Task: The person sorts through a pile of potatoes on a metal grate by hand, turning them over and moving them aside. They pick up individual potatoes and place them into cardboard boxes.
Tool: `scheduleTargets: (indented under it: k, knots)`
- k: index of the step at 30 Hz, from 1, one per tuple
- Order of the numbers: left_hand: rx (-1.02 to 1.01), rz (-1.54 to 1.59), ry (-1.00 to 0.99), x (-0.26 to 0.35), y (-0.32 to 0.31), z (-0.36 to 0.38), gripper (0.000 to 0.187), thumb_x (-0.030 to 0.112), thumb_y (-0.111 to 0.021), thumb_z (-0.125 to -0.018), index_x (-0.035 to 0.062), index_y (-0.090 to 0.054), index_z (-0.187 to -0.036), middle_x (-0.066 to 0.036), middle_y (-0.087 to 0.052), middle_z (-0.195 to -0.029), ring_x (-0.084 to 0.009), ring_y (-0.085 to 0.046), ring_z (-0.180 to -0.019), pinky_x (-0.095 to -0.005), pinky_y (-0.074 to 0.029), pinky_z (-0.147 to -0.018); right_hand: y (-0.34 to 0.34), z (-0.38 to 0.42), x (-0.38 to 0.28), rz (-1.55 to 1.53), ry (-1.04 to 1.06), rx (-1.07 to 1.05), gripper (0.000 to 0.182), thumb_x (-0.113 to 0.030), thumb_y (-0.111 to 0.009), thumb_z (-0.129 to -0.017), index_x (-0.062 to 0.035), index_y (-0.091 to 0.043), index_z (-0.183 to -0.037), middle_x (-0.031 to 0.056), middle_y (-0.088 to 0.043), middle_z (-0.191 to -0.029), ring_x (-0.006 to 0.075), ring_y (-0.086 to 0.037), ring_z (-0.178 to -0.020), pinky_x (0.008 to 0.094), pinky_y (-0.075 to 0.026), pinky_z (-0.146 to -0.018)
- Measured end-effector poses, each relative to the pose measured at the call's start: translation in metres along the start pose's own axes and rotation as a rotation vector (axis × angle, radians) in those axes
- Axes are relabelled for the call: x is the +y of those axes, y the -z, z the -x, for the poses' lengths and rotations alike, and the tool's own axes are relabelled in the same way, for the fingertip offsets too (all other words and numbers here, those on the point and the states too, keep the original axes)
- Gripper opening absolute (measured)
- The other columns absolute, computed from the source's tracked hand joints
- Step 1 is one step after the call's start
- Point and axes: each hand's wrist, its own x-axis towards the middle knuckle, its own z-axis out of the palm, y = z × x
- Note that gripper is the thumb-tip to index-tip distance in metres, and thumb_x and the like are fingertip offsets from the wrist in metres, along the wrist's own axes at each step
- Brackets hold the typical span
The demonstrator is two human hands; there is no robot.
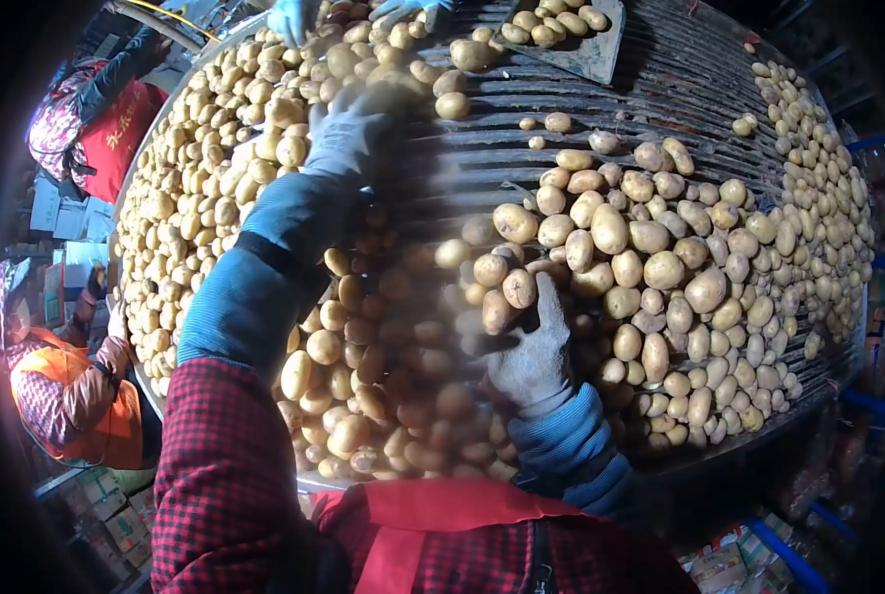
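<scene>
My left hand (345, 131), in a pale work glove, reaches over the far side of the sorting table beside the heap of potatoes (200, 208). Its fingers are smeared by motion, so their grip does not show. Nearer my body, my right hand (534, 361), in a grey glove, has its thumb and fingers around a few potatoes (497, 312). Part of that grip is hidden behind the hand. A spread of potatoes (650, 238) lies to its right on the dark slatted surface (522, 94). Between my arms, more potatoes (348, 431) are piled, partly blurred.
Another person's blue-gloved hands (408, 8) are at the far edge. A tray of potatoes (601, 61) rests on the slats. Two people, one in a red apron (116, 124) and one in an orange vest (96, 396), are at the left. Potatoes (829, 208) line the right side.
</scene>
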Motion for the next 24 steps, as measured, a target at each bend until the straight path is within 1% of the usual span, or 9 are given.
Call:
scheduleTargets:
  k: [1, 5, 8, 12, 15, 17, 20, 22, 24]
  knots:
    - [0.092, -0.011, 0.019, -0.009, -0.007, 0.007, 0.024, 0.041, -0.069, -0.089, 0.0223, -0.077, -0.102, -0.004, -0.054, -0.149, -0.0329, -0.047, -0.136, -0.0596, -0.036, -0.107, 0.005, 0.0, 0.003, -0.005, 0.017, -0.035, 0.034, -0.025, -0.044, -0.111, -0.008, -0.05, -0.139, 0.0087, -0.06, -0.126, 0.0245, -0.066, -0.111, 0.0324, -0.058, -0.084]
    - [-0.109, -0.138, 0.149, -0.03, 0.023, 0.036, 0.028, 0.043, -0.068, -0.091, 0.021, -0.076, -0.108, -0.006, -0.054, -0.148, -0.0317, -0.049, -0.133, -0.0573, -0.035, -0.106, 0.007, 0.008, 0.006, 0.22, 0.069, -0.002, 0.048, -0.04, -0.035, -0.112, -0.0089, -0.044, -0.147, 0.0122, -0.057, -0.135, 0.024, -0.062, -0.117, 0.036, -0.059, -0.089]
    - [-0.178, -0.182, 0.253, -0.048, 0.041, 0.051, 0.031, 0.045, -0.066, -0.093, 0.0236, -0.074, -0.114, -0.004, -0.058, -0.14, -0.0313, -0.05, -0.132, -0.0582, -0.034, -0.106, 0.008, 0.003, -0.001, -0.216, -0.145, 0.063, 0.051, -0.041, -0.042, -0.11, -0.009, -0.041, -0.149, 0.0114, -0.057, -0.135, 0.0251, -0.064, -0.11, 0.0369, -0.062, -0.078]
    - [-0.103, -0.089, 0.477, -0.077, 0.049, 0.086, 0.029, 0.046, -0.062, -0.095, 0.0253, -0.074, -0.112, -0.005, -0.058, -0.137, -0.0294, -0.05, -0.132, -0.0592, -0.033, -0.109, 0.007, 0.001, 0.001, -0.123, -0.143, 0.117, 0.052, -0.054, -0.042, -0.107, -0.0114, -0.059, -0.131, 0.0112, -0.066, -0.121, 0.0309, -0.069, -0.099, 0.039, -0.061, -0.071]
    - [-0.324, -0.283, 0.61, -0.108, 0.071, 0.113, 0.031, 0.046, -0.063, -0.093, 0.0273, -0.073, -0.116, -0.007, -0.055, -0.145, -0.0314, -0.05, -0.135, -0.0603, -0.034, -0.11, -0.006, 0.001, -0.004, -0.137, -0.179, 0.169, 0.053, -0.055, -0.042, -0.107, -0.0112, -0.059, -0.131, 0.012, -0.067, -0.122, 0.0333, -0.07, -0.1, 0.0379, -0.059, -0.069]
    - [-0.34, -0.364, 0.579, -0.116, 0.08, 0.136, 0.03, 0.042, -0.064, -0.093, 0.0237, -0.073, -0.114, -0.007, -0.051, -0.153, -0.0366, -0.047, -0.138, -0.0637, -0.034, -0.112, -0.002, -0.001, -0.002, -0.155, -0.168, 0.124, 0.054, -0.056, -0.042, -0.106, -0.0111, -0.06, -0.13, 0.0126, -0.067, -0.123, 0.0334, -0.07, -0.102, 0.0369, -0.059, -0.067]
    - [0.047, -0.247, 0.22, -0.105, 0.077, 0.133, 0.02, 0.029, -0.067, -0.091, 0.0215, -0.073, -0.109, -0.013, -0.061, -0.138, -0.0374, -0.06, -0.118, -0.0539, -0.046, -0.103, 0.0, 0.0, 0.0, -0.079, -0.154, 0.106, 0.056, -0.057, -0.042, -0.107, -0.0088, -0.059, -0.129, 0.0137, -0.067, -0.124, 0.0302, -0.07, -0.098, 0.035, -0.059, -0.065]
    - [0.115, 0.075, 0.031, -0.056, 0.078, 0.098, 0.031, 0.022, -0.067, -0.091, 0.0241, -0.067, -0.121, -0.01, -0.066, -0.119, -0.0328, -0.068, -0.101, -0.0436, -0.056, -0.086, 0.0, 0.001, -0.001, -0.061, -0.192, 0.085, 0.06, -0.058, -0.043, -0.106, -0.0063, -0.058, -0.132, 0.0156, -0.066, -0.124, 0.0291, -0.069, -0.095, 0.034, -0.058, -0.064]
    - [-0.136, 0.16, 0.009, 0.001, 0.083, 0.074, 0.06, 0.017, -0.073, -0.085, 0.0235, -0.056, -0.142, -0.011, -0.062, -0.131, -0.036, -0.067, -0.106, -0.0471, -0.056, -0.087, 0.004, -0.001, -0.003, -0.136, -0.292, -0.011, 0.07, -0.062, -0.046, -0.103, -0.0022, -0.055, -0.138, 0.0193, -0.063, -0.126, 0.0252, -0.066, -0.087, 0.0318, -0.057, -0.063]
